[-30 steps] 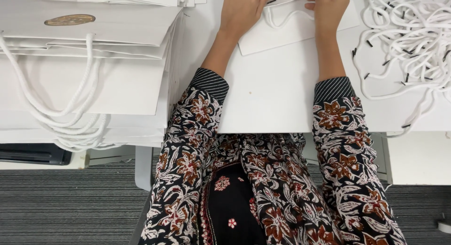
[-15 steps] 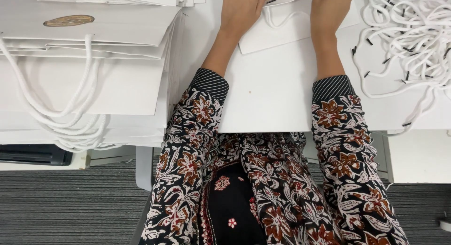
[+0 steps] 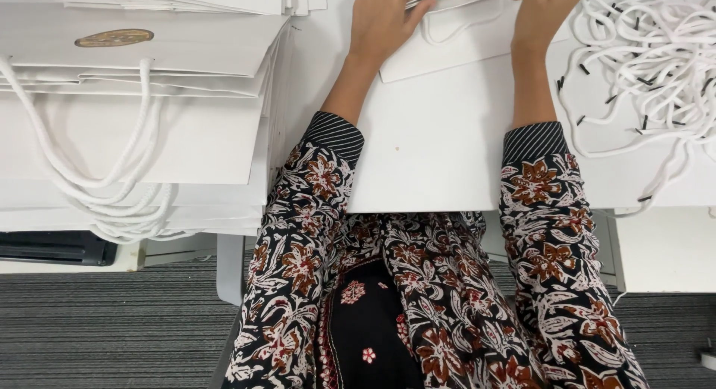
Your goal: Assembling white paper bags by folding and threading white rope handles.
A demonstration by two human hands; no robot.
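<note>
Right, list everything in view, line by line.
flat bag: one, white, on the table under both hands
bag stack: count unclear, white with rope handles, gold round seal on top, left
cords: loose heap, white with black tips, right
table: one, white, centre
dark tray: one, black, below the stack at left
carpet: grey, ribbed, bottom
sleeves: two, floral black, brown and white, striped cuffs
left hand: flat on the bag, thumb at its top edge
right hand: at the bag's top edge
</note>
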